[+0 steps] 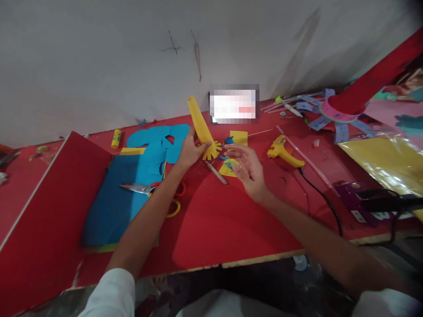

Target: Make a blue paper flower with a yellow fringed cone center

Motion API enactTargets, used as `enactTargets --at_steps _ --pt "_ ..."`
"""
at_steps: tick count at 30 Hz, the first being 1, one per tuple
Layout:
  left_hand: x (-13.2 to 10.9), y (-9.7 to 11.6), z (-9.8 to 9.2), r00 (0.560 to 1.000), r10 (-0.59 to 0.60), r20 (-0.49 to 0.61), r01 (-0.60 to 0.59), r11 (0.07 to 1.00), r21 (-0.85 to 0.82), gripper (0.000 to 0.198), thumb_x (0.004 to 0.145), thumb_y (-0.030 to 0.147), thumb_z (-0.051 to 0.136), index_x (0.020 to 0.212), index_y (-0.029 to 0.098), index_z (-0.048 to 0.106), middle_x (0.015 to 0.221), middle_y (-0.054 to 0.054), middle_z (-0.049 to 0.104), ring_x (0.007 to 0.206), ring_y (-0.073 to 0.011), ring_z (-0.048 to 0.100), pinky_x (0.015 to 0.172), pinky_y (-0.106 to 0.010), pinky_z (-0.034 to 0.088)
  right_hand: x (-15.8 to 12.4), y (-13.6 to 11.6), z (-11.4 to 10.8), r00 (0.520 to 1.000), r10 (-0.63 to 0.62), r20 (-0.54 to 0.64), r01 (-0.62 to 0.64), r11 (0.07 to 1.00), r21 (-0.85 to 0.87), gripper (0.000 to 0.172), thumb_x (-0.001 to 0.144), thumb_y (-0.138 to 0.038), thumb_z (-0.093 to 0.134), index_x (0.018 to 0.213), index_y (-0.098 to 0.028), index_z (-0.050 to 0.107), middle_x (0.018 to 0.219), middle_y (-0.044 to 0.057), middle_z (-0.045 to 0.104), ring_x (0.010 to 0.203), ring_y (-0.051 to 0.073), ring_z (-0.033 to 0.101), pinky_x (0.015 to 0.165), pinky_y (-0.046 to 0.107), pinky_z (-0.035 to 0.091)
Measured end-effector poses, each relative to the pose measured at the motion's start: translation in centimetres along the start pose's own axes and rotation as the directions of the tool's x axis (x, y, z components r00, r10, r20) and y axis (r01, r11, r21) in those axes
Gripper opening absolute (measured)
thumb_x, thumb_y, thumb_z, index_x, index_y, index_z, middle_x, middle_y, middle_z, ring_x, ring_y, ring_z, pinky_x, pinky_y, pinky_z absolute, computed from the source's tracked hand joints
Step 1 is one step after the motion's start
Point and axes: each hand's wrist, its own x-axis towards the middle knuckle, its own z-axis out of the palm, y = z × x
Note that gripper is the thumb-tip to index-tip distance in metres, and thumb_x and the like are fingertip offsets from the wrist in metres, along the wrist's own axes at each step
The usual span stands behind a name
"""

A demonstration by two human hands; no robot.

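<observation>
My left hand (191, 150) grips a yellow paper tube (199, 119) near its lower end, where cut tabs fan outward. The tube leans up and to the left. Just right of the tabs, my right hand (247, 169) hovers with its fingers apart and nothing visible in them. Yellow paper pieces (243, 137) with blue paper scraps lie behind and beneath that hand. Below the tube, a slim pen-like stick (216, 172) rests on the red tabletop (211, 229). Scissors (137, 188) with red and yellow handles lie on blue paper, partly hidden by my left forearm.
Cut blue paper (148, 141) and a glue stick (116, 138) lie at left, beside a red upright panel (49, 211). A yellow glue gun (286, 152) with a black cord is at right. A blurred screen (234, 105) stands against the wall.
</observation>
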Motion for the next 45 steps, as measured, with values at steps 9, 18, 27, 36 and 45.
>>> enactTargets --at_steps 9,18,27,36,45 --pt "-0.1 -0.3 0.1 0.996 0.03 -0.088 -0.02 0.994 0.109 0.066 0.087 0.051 0.083 0.14 0.02 0.057 0.133 -0.017 0.072 0.121 -0.0318 0.074 0.105 -0.05 0.064 -0.1 2.3 -0.3 0.978 0.01 0.208 0.115 0.806 -0.581 0.028 0.111 -0.043 0.054 0.114 -0.023 0.073 0.101 0.01 0.077 0.101 0.03 0.069 0.095 0.047 0.054" --pt "-0.6 -0.3 0.9 0.995 0.085 -0.061 -0.078 0.992 0.099 0.076 0.093 0.06 0.078 0.153 0.024 0.051 0.144 -0.019 0.068 0.131 -0.0327 0.071 0.112 -0.052 0.06 -1.0 1.8 1.1 0.852 0.139 0.505 0.394 0.467 -0.792 0.037 0.105 -0.016 0.055 0.138 -0.019 0.071 0.101 0.012 0.079 0.101 0.03 0.064 0.093 0.045 0.042" --pt "-0.6 1.4 0.5 0.984 0.105 -0.147 -0.109 0.994 -0.018 0.066 0.104 0.072 0.056 0.157 0.034 0.048 0.15 -0.012 0.065 0.141 -0.0296 0.064 0.124 -0.052 0.05 -0.3 1.7 -0.1 0.925 0.076 0.371 0.283 0.511 -0.811 0.035 0.103 -0.015 0.05 0.124 -0.022 0.077 0.099 0.01 0.078 0.1 0.029 0.064 0.09 0.043 0.041" --pt "-0.7 0.8 0.6 0.988 0.13 -0.081 -0.132 0.991 -0.018 0.076 0.101 0.066 0.067 0.164 0.035 0.037 0.156 -0.014 0.061 0.146 -0.0323 0.062 0.124 -0.056 0.052 0.9 3.9 -2.8 0.988 0.092 0.125 0.079 0.394 -0.916 0.034 0.105 -0.02 0.047 0.123 -0.02 0.076 0.103 0.014 0.08 0.098 0.032 0.063 0.088 0.046 0.038" --pt "-0.8 0.4 1.0 0.987 0.141 -0.082 -0.134 0.987 0.09 0.081 0.097 0.067 0.071 0.164 0.031 0.043 0.154 -0.017 0.062 0.138 -0.0328 0.067 0.115 -0.05 0.06 0.9 3.6 -2.3 0.984 0.095 0.15 0.099 0.408 -0.908 0.036 0.111 -0.033 0.046 0.129 -0.021 0.075 0.109 0.016 0.077 0.104 0.035 0.064 0.092 0.049 0.043"
